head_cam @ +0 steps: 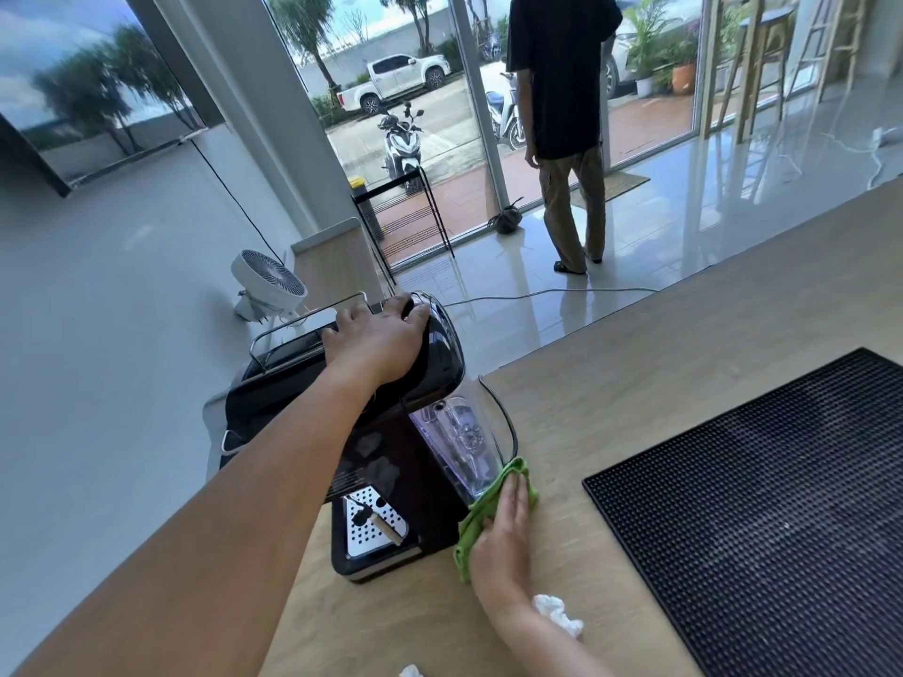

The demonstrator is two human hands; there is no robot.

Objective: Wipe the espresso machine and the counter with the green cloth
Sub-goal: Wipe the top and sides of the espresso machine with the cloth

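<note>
The long wooden tabletop is running through the room, and everything of the work is standing on it. At its right side a black rubber bar mat is lying flat, well apart from the machine. The black espresso machine is standing near the left edge of the tabletop, with its metal drip tray pointing toward the person who is cleaning. A clear water tank is sitting at the machine's right side, and a black cord is curving down just beside it.

Farther in the room, another person in a dark shirt is standing by the glass door, and a white fan is standing behind the machine.

The left hand is lying on the top of the machine, its fingers bending over the rounded far edge and holding it. The right hand is pressing flat, fingers straight and together, on the green cloth. The cloth is lying on the tabletop at the foot of the water tank, touching the machine's lower right side.

A crumpled white tissue is lying beside the right wrist.
</note>
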